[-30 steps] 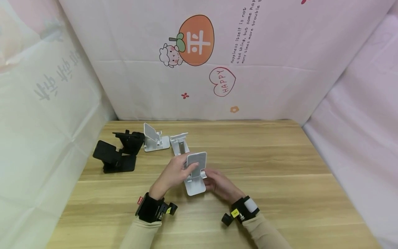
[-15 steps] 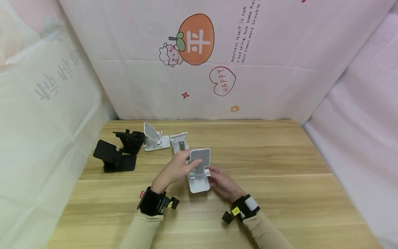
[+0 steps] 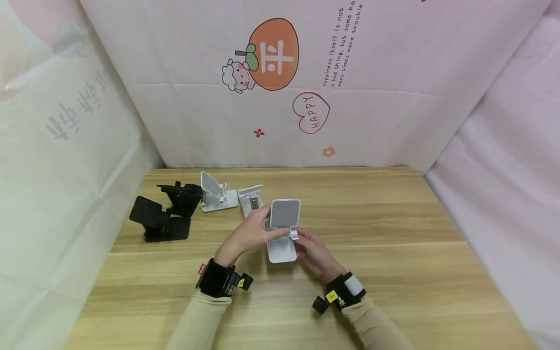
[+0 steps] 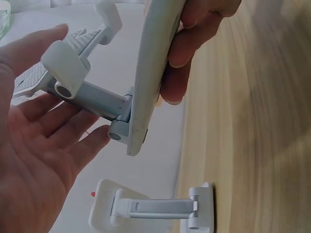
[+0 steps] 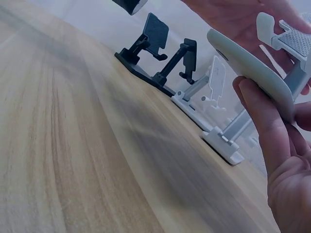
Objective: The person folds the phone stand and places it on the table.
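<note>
A white phone stand [image 3: 282, 252] with a grey pad on its upper plate is held between both hands. The left hand [image 3: 251, 232] holds it from the left, its thumb across the front near the lip hooks and its fingers behind the plate and metal arm. From the right, the right hand [image 3: 316, 253] grips the base plate [image 4: 153, 73], thumb on one face and fingers on the other. Both wrist views show this base raised off the table and tilted. The right hand's thumb is partly cut off by the right wrist view's edge.
Two more white phone stands, one at the back [image 3: 218, 200] and one just behind the left hand [image 3: 251, 197], stand on the wooden table [image 3: 372, 218]. Further left are two black phone stands, one rear [image 3: 185, 198] and one front [image 3: 164, 223]. A printed cloth [image 3: 372, 121] hangs behind.
The held phone stand has moved away from the body and slightly right, with both hands on it. The left thumb now lies lower on the upper plate, near its hooks.
</note>
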{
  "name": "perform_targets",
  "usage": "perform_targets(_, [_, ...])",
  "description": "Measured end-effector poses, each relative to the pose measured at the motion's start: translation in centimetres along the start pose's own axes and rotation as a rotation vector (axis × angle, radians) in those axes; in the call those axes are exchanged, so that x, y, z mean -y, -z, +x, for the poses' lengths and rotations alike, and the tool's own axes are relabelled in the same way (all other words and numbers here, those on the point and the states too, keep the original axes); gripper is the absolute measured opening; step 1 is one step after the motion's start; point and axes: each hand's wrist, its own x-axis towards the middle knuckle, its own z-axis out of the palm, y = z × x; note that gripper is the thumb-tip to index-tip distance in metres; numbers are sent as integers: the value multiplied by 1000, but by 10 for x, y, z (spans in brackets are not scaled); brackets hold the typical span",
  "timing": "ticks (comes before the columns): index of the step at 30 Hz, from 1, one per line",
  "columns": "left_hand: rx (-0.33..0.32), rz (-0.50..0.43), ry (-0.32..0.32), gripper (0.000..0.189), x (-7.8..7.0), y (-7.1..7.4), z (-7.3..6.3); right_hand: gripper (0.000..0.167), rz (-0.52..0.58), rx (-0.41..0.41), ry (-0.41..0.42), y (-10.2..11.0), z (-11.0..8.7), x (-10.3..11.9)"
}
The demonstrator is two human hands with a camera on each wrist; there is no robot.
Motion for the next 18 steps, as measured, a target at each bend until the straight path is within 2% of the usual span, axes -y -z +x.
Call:
perform_targets(11, [19, -21, 27, 58, 8, -1, 2, 51, -5, 6, 13, 0, 0, 0])
perform_targets(18, [19, 7, 11, 53, 10, -3, 4, 49, -4, -10, 9, 1, -1, -2])
